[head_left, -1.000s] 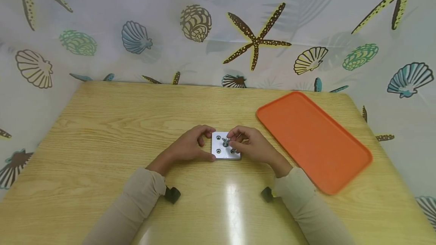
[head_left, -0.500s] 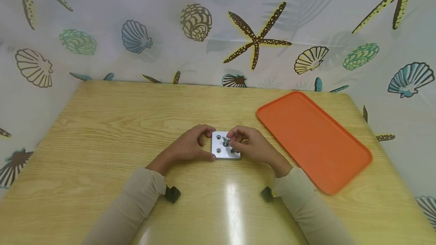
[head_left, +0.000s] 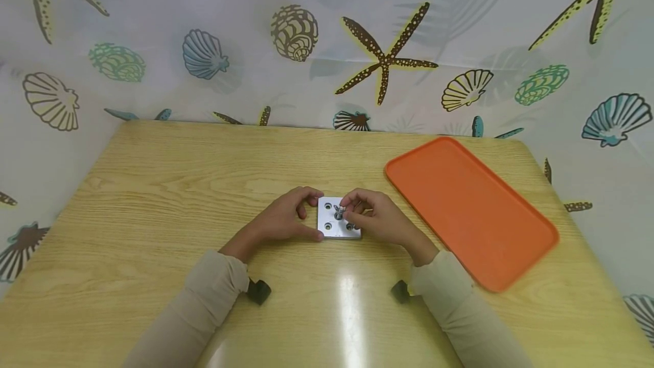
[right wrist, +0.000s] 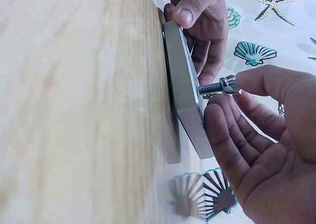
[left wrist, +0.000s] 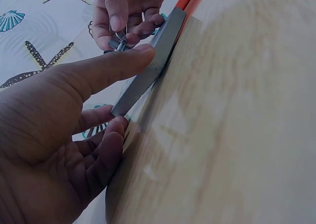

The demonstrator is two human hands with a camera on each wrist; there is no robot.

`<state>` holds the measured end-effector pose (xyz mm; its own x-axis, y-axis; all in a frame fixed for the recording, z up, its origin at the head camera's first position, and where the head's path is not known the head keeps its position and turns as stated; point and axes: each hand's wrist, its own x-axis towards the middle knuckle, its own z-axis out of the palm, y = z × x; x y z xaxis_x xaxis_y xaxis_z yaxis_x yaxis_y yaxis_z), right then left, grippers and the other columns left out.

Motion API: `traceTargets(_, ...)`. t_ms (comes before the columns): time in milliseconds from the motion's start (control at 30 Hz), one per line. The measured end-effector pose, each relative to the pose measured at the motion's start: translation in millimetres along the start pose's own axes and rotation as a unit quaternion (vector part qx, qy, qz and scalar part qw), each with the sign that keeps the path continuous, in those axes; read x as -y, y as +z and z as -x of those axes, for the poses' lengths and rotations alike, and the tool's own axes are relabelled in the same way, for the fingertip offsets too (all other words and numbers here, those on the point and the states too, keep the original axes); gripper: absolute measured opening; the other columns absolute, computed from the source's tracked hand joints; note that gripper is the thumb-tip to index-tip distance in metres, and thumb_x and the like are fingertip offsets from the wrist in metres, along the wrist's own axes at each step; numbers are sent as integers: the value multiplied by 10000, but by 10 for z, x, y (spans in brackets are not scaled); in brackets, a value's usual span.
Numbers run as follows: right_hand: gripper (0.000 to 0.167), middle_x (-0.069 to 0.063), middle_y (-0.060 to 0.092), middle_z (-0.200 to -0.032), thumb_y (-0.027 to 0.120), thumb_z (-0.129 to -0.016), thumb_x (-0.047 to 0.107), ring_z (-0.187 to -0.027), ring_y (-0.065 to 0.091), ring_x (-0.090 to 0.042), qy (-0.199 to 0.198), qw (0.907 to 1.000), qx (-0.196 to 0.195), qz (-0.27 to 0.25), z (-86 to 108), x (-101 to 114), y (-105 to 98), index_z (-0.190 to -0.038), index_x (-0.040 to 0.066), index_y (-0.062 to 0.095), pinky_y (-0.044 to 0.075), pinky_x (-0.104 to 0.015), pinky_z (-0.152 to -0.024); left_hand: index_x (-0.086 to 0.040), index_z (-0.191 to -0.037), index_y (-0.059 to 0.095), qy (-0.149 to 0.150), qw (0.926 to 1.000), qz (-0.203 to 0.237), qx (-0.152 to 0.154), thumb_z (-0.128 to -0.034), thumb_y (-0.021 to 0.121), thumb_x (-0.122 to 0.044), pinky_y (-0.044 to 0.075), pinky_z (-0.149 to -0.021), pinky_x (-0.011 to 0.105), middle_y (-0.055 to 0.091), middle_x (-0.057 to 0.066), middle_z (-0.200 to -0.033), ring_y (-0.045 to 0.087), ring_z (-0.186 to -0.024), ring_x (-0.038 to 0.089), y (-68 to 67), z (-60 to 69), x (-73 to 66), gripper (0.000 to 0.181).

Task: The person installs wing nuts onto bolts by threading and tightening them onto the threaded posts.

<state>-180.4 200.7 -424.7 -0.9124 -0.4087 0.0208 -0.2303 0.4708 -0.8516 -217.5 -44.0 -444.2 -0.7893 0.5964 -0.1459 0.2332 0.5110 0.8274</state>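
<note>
A square metal plate [head_left: 334,231] with several holes lies flat on the wooden table. From its middle a threaded bolt [right wrist: 212,89] stands up, with a wing nut [right wrist: 230,85] on it. My left hand [head_left: 286,217] grips the plate's left side, thumb at the near corner and fingers at the far one. At the wing nut my right hand [head_left: 380,217] pinches with thumb and forefinger, the other fingers curled beside the plate's edge. In the left wrist view the left thumb lies along the plate's edge [left wrist: 150,73], and the right hand [left wrist: 129,12] is beyond it.
An orange tray [head_left: 470,214] lies at an angle on the table to the right of my right hand. The wooden table [head_left: 179,186] meets a cloth [head_left: 245,72] printed with shells and starfish at its back edge.
Both hands and the plate have stayed in the same places. The wing nut at my right fingertips looks turned slightly.
</note>
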Motion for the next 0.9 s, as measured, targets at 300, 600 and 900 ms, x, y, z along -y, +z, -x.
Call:
traceTargets(300,157,-127,671,-946,653,-936,79,-838,597,-167,99,9999,9,-50,0,19,3,-1075,5,662,503,-220,-710,-149,-1422,500,13,10000,0,-23,-723,906,-303,416,-808,317,557,12,-1221,486,-922,172,9,-10,18,823)
traceTargets(600,166,-126,671,-950,657,-940,93,-839,595,-172,114,9999,23,8,5,24,0,-1084,12,660,494,-224,-700,-154,-1424,499,-5,10000,16,-12,-724,905,-294,420,-819,325,552,1,-1217,487,-929,177,16,-30,36,821)
traceTargets(900,156,-117,670,-925,658,-938,92,-823,597,-147,45,10000,8,23,-3,1,4,-1073,15,661,500,-223,-692,-162,-1422,501,-41,10000,-14,-45,-718,909,-306,418,-814,320,552,-5,-1212,485,-929,175,17,-40,49,826)
